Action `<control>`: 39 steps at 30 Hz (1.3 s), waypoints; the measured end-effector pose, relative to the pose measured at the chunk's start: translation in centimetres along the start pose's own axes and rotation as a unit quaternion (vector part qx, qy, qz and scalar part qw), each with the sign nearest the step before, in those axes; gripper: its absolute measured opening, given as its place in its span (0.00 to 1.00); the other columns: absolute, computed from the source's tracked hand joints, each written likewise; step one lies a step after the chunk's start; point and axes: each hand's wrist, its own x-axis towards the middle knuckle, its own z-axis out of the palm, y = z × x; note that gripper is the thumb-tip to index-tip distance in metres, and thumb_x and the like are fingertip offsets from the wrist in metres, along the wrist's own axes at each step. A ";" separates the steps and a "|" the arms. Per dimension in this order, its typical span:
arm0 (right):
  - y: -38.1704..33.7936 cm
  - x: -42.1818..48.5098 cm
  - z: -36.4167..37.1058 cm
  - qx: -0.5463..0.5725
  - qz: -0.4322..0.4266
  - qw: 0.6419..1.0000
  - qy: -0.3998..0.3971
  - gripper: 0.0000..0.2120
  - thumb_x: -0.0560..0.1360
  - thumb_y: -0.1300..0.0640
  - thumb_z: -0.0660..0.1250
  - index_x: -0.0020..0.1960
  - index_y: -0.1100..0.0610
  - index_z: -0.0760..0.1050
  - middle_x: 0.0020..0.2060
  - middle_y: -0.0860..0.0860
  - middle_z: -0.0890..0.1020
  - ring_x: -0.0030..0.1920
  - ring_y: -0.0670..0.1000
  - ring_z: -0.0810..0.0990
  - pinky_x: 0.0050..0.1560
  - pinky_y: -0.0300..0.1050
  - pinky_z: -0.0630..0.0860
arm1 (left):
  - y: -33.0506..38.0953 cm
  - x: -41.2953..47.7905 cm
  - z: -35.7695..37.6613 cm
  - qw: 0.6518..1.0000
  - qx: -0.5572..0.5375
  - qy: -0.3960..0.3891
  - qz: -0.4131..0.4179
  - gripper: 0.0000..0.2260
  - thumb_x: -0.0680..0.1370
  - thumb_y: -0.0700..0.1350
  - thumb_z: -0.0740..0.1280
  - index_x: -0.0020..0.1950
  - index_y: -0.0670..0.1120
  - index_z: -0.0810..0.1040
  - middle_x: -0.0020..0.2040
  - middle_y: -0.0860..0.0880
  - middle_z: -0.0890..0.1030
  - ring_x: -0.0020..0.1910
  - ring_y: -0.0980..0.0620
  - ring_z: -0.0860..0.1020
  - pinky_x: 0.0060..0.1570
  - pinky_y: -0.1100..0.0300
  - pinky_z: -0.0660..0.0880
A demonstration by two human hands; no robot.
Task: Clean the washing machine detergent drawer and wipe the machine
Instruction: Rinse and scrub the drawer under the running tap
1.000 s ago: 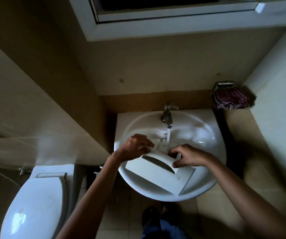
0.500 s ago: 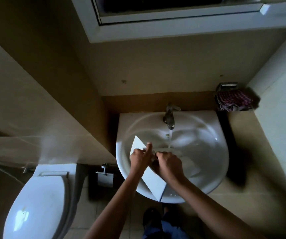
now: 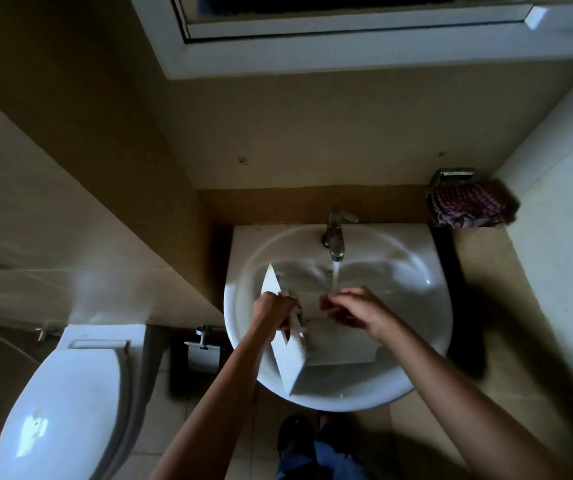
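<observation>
the white detergent drawer lies in the basin of a bathroom sink, out of the washing machine, which is nowhere in view. its front panel stands on edge at the left of the bowl, its face turned toward the toilet side. the long body runs from that panel rightward across the basin, on the near side of the running water.

the left grip is curled round the panel near its handle slot and steadies the drawer. the right grip hovers over the body, fingers loosely curled at the foot of the stream from the tap, with nothing seen in it.

by the look of it the rinse is under way. the dim light hides whether any residue is left. refitting the drawer and wiping the machine appear yet to come.

a checked cloth sits on a wall rack to the right of the sink. a closed toilet stands to the left, a roll holder between the two.
</observation>
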 end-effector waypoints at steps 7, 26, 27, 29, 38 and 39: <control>-0.6 6.4 -2.8 0.425 0.035 0.903 0.042 0.14 0.82 0.66 0.51 0.48 0.64 0.75 0.33 0.58 0.83 0.29 0.50 0.83 0.31 0.38 0.79 | 0.8 1.6 -0.7 0.998 0.036 -0.021 0.042 0.07 0.71 0.47 0.72 0.40 0.43 0.81 0.38 0.41 0.82 0.37 0.45 0.80 0.47 0.50 0.80; -0.6 9.3 -0.5 0.449 0.044 0.892 0.030 0.09 0.79 0.69 0.56 0.49 0.64 0.75 0.33 0.56 0.83 0.32 0.48 0.83 0.32 0.36 0.79 | -0.6 4.2 0.6 0.988 0.073 -0.109 0.081 0.20 0.79 0.61 0.61 0.47 0.45 0.79 0.39 0.45 0.80 0.38 0.49 0.79 0.45 0.59 0.76; -0.6 9.0 -0.3 0.390 0.040 0.920 -0.007 0.10 0.79 0.69 0.57 0.52 0.64 0.76 0.38 0.56 0.84 0.38 0.49 0.84 0.37 0.39 0.81 | -0.7 4.3 0.8 0.988 0.070 -0.111 0.084 0.22 0.79 0.61 0.60 0.48 0.42 0.80 0.38 0.45 0.79 0.38 0.49 0.77 0.44 0.60 0.75; -0.5 8.6 0.1 0.210 0.047 0.973 -0.079 0.13 0.78 0.69 0.58 0.59 0.63 0.75 0.49 0.58 0.83 0.49 0.53 0.83 0.48 0.44 0.80 | -1.1 4.6 1.1 0.988 0.059 -0.106 0.090 0.25 0.79 0.61 0.60 0.53 0.40 0.81 0.42 0.44 0.80 0.41 0.49 0.77 0.42 0.60 0.75; -1.7 8.8 -1.1 0.418 0.041 0.906 0.050 0.09 0.79 0.70 0.56 0.45 0.66 0.74 0.33 0.58 0.82 0.32 0.50 0.83 0.32 0.36 0.79 | -1.3 5.0 0.6 0.987 0.040 -0.140 0.074 0.27 0.79 0.64 0.55 0.48 0.40 0.78 0.35 0.45 0.74 0.32 0.51 0.73 0.50 0.53 0.77; -1.7 8.9 -1.1 0.430 0.038 0.900 0.055 0.10 0.79 0.71 0.55 0.45 0.65 0.73 0.32 0.58 0.82 0.30 0.49 0.83 0.32 0.36 0.79 | -1.7 5.4 0.4 0.986 0.039 -0.140 0.077 0.30 0.79 0.64 0.54 0.49 0.38 0.78 0.33 0.45 0.72 0.31 0.51 0.71 0.51 0.52 0.76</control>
